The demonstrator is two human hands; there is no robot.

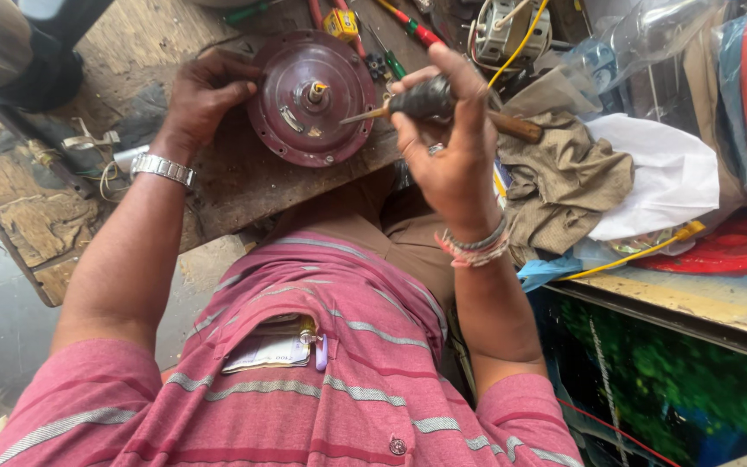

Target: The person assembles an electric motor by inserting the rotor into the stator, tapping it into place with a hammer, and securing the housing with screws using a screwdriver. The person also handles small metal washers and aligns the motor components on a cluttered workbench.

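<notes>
A worn, scarred wooden workbench [244, 186] fills the middle of the room here, its surface flaking and stained. Toward its far side lies a round, dark maroon metal motor housing [311, 97], flat on its back, a short shaft stub standing up from its centre. Just right of the housing, at the bench's right end, a crumpled khaki cloth [564, 186] sits in a heap, with a white cloth [672, 177] beside it, farther from the housing. Beyond the housing lie red- and green-handled screwdrivers [408, 30].

The left hand [205, 91], a steel watch on its wrist, curls over the housing's left rim, fingers pressed to the metal edge. The right hand [451, 130] is closed tight round the black-gripped tool with a wooden handle [430, 102]. That tool's long axis runs nearly level across the view: the wooden butt sticks out right, away from the housing, and the thin metal tip points left, reaching onto the housing's right face, close to the shaft.
</notes>
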